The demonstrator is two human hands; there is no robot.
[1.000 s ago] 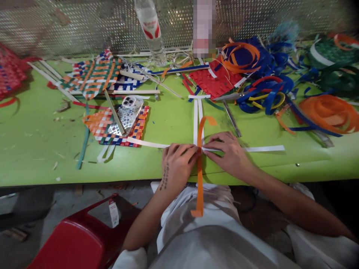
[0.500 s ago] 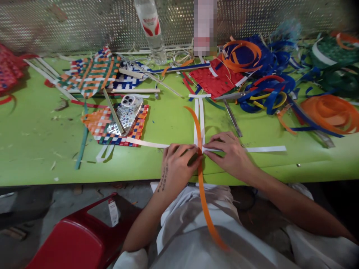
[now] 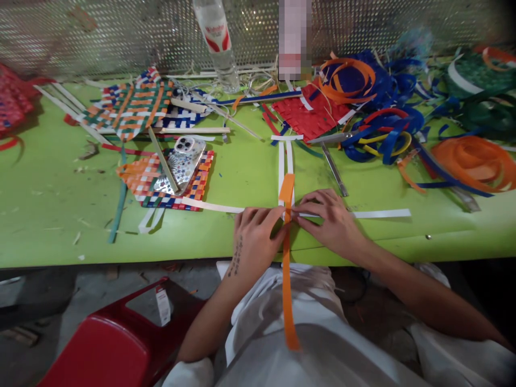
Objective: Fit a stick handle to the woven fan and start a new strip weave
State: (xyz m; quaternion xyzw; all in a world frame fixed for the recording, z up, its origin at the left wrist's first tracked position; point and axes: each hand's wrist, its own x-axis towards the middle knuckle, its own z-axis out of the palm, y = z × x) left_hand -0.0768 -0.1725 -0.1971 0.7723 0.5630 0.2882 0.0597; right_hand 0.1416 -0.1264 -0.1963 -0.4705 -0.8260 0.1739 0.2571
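My left hand and my right hand meet at the near edge of the green table, fingers pinched together on an orange strip. The strip crosses a long white strip that lies left to right, beside two white strips running away from me. The orange strip's far end curls up above my fingers; its near end hangs over my lap.
A phone lies on a small woven mat. A larger woven mat, a red mat, scissors, a clear bottle and coils of blue and orange strip crowd the back. A red stool stands lower left.
The orange strip has been slid through my fingers: its far end, stretched up the table half a second ago, is now a short curl, and the near end hangs straighter over my lap.
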